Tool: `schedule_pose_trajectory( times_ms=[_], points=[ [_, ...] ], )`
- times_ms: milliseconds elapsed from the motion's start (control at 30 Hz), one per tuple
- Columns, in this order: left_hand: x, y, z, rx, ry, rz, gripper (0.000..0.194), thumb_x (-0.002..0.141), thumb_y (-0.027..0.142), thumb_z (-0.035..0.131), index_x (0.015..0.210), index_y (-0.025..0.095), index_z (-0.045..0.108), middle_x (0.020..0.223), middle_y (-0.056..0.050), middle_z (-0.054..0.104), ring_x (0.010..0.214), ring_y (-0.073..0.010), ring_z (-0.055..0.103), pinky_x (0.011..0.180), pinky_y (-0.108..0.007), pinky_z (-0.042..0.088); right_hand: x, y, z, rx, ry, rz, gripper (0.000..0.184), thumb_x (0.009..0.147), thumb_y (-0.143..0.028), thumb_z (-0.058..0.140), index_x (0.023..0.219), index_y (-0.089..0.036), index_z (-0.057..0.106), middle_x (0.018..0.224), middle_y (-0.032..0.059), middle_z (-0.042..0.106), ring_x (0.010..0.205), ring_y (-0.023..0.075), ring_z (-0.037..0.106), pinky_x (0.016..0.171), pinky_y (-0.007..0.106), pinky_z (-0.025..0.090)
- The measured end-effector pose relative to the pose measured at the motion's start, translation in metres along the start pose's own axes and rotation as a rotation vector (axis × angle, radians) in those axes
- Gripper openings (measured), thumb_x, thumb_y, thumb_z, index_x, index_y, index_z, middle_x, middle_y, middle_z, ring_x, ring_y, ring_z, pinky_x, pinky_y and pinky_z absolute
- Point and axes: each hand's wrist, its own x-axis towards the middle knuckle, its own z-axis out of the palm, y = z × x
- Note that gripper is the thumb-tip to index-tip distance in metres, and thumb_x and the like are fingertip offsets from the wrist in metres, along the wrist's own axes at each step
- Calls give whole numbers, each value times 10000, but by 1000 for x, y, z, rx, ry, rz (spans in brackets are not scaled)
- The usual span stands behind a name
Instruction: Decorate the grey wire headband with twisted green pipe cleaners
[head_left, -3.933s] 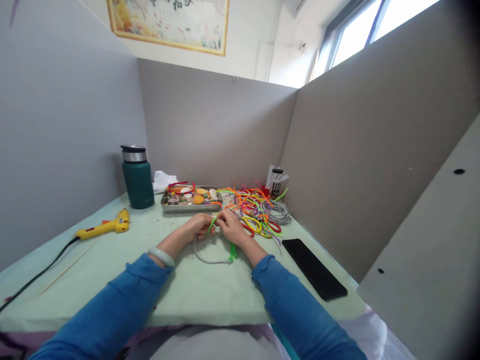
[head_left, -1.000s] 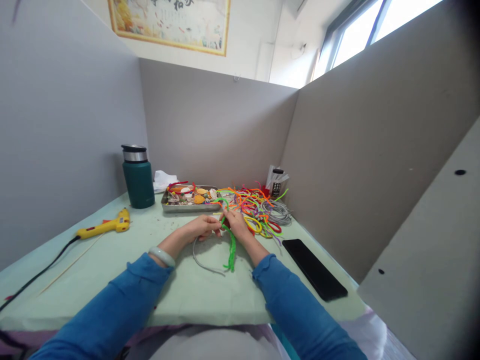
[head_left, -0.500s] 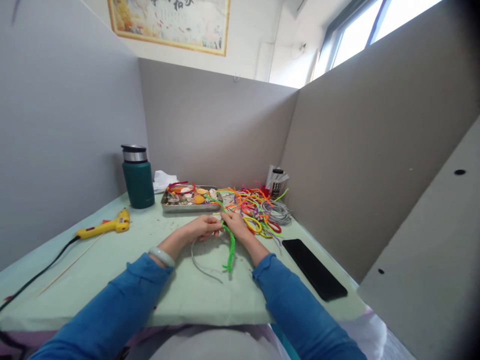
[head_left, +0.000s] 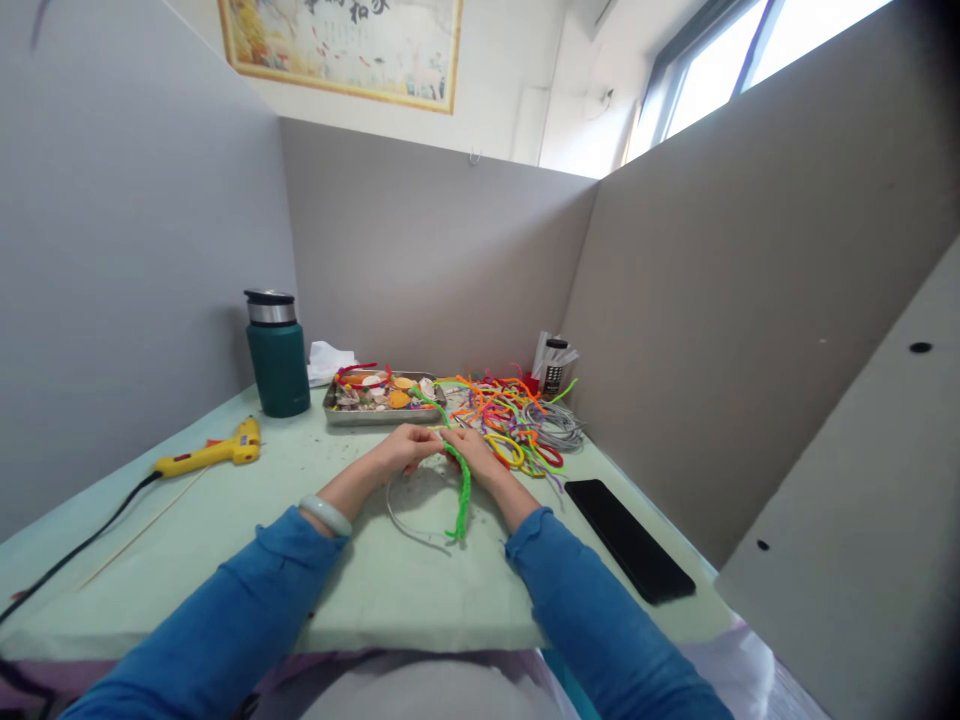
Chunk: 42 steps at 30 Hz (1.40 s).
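Fingers [head_left: 426, 437] of both hands pinch together at the upper end of a green braid [head_left: 464, 495], over the desk [head_left: 375, 600].

The left hand [head_left: 405, 448] and right hand [head_left: 472, 455] meet tip to tip, thumbs and fingertips drawn in with no gap showing; exactly which strand each one grips is hidden. Work looks partway: one stretch of green is already twisted thick, while a loose green end [head_left: 429, 402] reaches past the hands toward the metal tray [head_left: 382, 418], and the grey wire [head_left: 401, 522] is bare along its visible curve. Running from the fingers toward the desk's near edge, the braid is bright, fuzzy and gently bowed, kicking sideways at its foot, near the wire's end. Whether braid and wire join under the fingers cannot be told.
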Motion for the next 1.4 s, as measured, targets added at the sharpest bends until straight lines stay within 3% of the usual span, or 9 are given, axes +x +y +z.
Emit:
schedule_pose_trajectory(
  times_ms=[367, 533, 700, 1033, 1400],
  points=[
    [5, 0, 0, -15, 133, 55, 410, 592, 523, 686, 676, 139, 568, 439, 91, 372, 333, -27, 287, 342, -188, 230, -4, -11, 3, 156, 9, 58, 439, 735, -553, 555, 566, -154, 487, 475, -29, 448, 380, 65, 372, 376, 207, 267],
    [7, -2, -1, -30, 168, 93, 422, 593, 496, 703, 783, 140, 582, 467, 93, 414, 314, -21, 294, 322, -182, 229, -5, -13, 4, 159, 5, 63, 434, 733, -553, 553, 573, -157, 475, 462, -36, 444, 379, 63, 370, 373, 204, 268],
    [6, -4, -3, -28, 136, 120, 456, 628, 459, 694, 944, 134, 642, 489, 80, 444, 314, -22, 290, 323, -190, 240, -5, -12, 4, 156, -9, 47, 444, 736, -568, 539, 574, -160, 475, 458, -39, 442, 388, 61, 364, 380, 200, 269],
    [3, 2, -1, 3, 129, 92, 435, 624, 471, 679, 860, 107, 645, 514, 55, 502, 324, -24, 309, 331, -191, 233, -3, -8, 4, 115, -27, 58, 483, 737, -598, 531, 567, -147, 491, 464, -30, 448, 389, 65, 369, 382, 206, 266],
    [4, 0, -1, -13, 148, 81, 418, 617, 489, 686, 807, 124, 615, 483, 78, 454, 317, -21, 295, 325, -185, 229, 1, -3, 0, 38, 88, -33, 445, 734, -565, 552, 585, -149, 505, 495, -28, 465, 430, 73, 383, 420, 208, 283]
  ],
)
